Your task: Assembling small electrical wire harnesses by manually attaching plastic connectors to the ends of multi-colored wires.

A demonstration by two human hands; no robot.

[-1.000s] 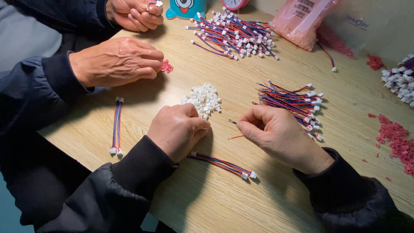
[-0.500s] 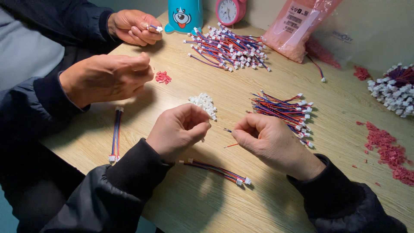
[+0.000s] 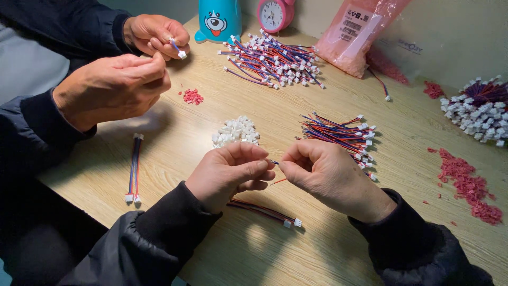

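Note:
My left hand (image 3: 228, 170) and my right hand (image 3: 325, 172) meet fingertip to fingertip above the wooden table (image 3: 222, 254). Between them runs a thin wire (image 3: 275, 163); a red strand pokes out just below. My left fingers pinch something small that stays hidden. Behind my left hand lies a small heap of white plastic connectors (image 3: 236, 132). A bundle of red, blue and black wires with white plugs (image 3: 341, 134) sits behind my right hand. One finished cable (image 3: 264, 212) rests under my wrists.
A co-worker's two hands (image 3: 114, 87) work at the left, one holding a plug (image 3: 181, 53). Another cable (image 3: 134, 168) lies near the left edge. Farther back are a big wire pile (image 3: 272, 59), a blue cup, a pink clock, a pink bag (image 3: 359, 32), and red scraps (image 3: 465, 185).
My hands have closed together, fingertips now meeting on the wire. The co-worker's near hand has lifted off the table and moved toward the other one.

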